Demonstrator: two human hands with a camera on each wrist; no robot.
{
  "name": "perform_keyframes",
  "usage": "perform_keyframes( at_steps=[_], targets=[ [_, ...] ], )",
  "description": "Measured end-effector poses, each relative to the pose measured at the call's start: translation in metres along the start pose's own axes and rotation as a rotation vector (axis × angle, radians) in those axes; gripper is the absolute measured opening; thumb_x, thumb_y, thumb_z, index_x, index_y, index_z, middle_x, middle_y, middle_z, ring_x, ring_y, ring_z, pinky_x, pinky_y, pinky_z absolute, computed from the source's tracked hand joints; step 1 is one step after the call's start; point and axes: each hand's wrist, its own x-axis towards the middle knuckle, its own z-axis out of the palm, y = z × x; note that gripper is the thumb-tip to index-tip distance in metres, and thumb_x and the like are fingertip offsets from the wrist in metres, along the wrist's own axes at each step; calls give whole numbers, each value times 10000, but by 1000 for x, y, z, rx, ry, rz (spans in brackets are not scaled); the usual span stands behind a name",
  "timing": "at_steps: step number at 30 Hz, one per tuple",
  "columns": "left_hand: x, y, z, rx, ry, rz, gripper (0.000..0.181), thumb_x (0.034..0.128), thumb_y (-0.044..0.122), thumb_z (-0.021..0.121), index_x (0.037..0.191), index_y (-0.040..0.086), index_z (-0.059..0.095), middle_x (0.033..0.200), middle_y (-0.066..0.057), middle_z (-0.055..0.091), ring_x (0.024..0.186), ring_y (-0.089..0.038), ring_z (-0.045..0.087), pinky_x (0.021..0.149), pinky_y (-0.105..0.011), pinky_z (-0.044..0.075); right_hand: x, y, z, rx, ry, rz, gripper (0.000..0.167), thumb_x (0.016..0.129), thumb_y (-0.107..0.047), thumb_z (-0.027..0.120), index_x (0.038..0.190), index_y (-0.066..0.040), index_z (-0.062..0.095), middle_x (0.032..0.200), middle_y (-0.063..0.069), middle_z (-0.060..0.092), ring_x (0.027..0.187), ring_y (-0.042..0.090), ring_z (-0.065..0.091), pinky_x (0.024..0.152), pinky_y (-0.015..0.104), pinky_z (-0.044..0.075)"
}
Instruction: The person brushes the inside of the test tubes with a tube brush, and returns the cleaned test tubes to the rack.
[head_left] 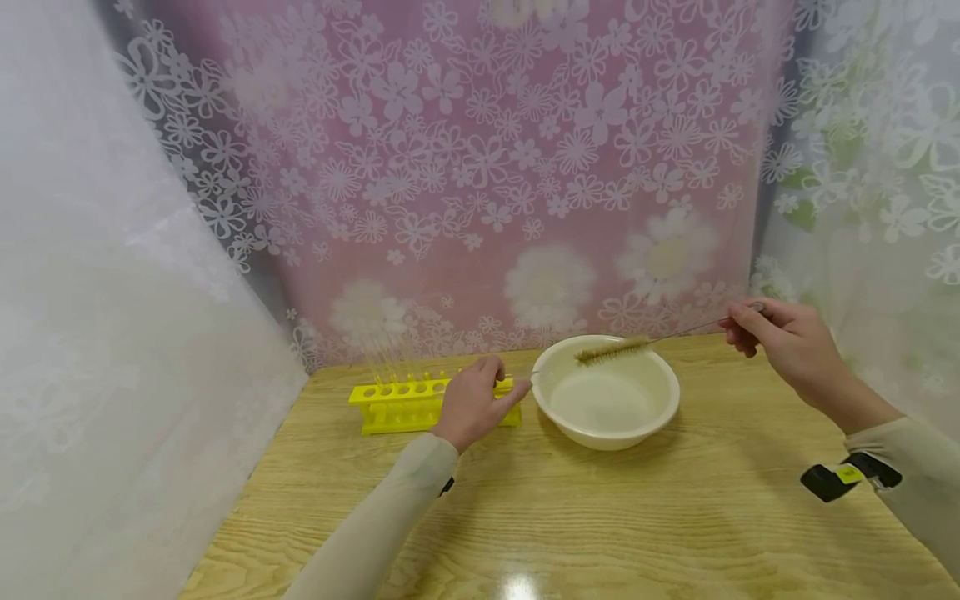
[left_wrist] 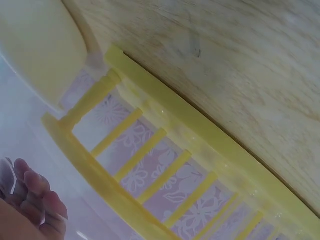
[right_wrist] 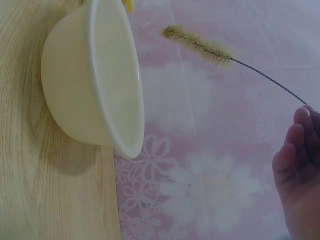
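In the head view my right hand (head_left: 798,346) pinches the looped end of a test tube brush's wire handle. The tan bristles of the test tube brush (head_left: 613,351) are above the white basin (head_left: 606,439); the right wrist view shows its twisted stem. My left hand (head_left: 474,403) is in front of the yellow test tube rack (head_left: 382,430), hiding part of it. Its curled fingers hold a clear test tube (left_wrist: 7,176), only partly visible and pointing toward the basin's rim. Several thin clear test tubes (head_left: 386,360) stand at the rack's left end.
A wood-grain table (head_left: 600,525) carries the rack and basin. A pink flowered curtain (head_left: 480,183) hangs right behind them, with a whitish sheet (head_left: 135,250) on the left and another flowered sheet (head_left: 885,250) on the right.
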Motion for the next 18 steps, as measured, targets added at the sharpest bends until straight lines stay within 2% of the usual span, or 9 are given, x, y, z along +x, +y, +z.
perform_keyframes(
  at_steps=[5, 12, 18],
  targets=[
    [2, 2, 0, 36, 3, -28, 565, 932, 721, 498, 930, 156, 527, 771, 49, 482, 590, -126, 439, 593, -283, 358, -1, 1, -1, 58, -6, 3, 294, 1065, -161, 499, 990, 68, 668, 780, -9, 667, 663, 148, 573, 581, 263, 468],
    [6, 4, 0, 54, -4, -44, 627, 915, 751, 489, 936, 130, 578, 747, 54, 494, 564, -122, 445, 592, -283, 359, -3, 7, -2, 287, -25, 18, 314, 1057, -143, 513, 1005, 145, 627, 796, 27, 679, 669, 170, 574, 569, 280, 454],
    [12, 7, 2, 54, 27, -34, 602, 909, 736, 524, 912, 137, 591, 695, 51, 497, 531, -120, 437, 550, -272, 346, -4, 10, -1, 346, -38, 36, 318, 1056, -155, 516, 1013, 140, 626, 813, 60, 672, 679, 176, 569, 578, 279, 454]
  ],
)
